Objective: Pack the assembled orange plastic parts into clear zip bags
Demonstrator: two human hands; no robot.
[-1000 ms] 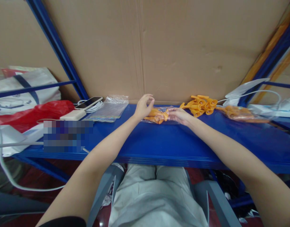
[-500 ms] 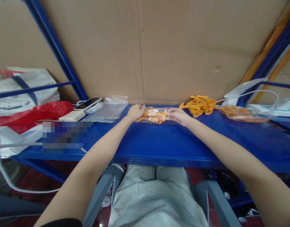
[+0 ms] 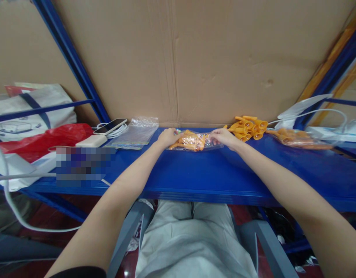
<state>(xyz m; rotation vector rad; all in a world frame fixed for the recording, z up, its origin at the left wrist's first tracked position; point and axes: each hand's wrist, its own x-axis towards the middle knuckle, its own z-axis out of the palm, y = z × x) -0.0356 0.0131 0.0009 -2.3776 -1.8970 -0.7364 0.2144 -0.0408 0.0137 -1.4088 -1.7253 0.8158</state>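
Note:
A clear plastic bag (image 3: 193, 141) lies flat on the blue tabletop, with several orange-yellow plastic pieces inside. My left hand (image 3: 167, 137) is closed at the bag's left end, fingers curled over its upper edge. At the right end, my right hand (image 3: 223, 137) pinches the loose plastic between thumb and fingers. Just beyond my right hand sits a pile of loose orange-yellow trumpet-shaped pieces (image 3: 247, 128), their flared ends facing me. What exactly the pieces are, I cannot tell.
Another filled clear bag (image 3: 299, 138) lies at the right. Flat plastic bags (image 3: 135, 133), a phone (image 3: 110, 126), a white power bank (image 3: 91, 141) and a red plastic bag (image 3: 56, 139) are on the left. Cardboard (image 3: 209, 61) stands behind the blue table (image 3: 192, 173).
My right hand has shifted slightly right along the bag, and more clear plastic shows beside it. My left hand stays at the left end. The whole view has moved a little.

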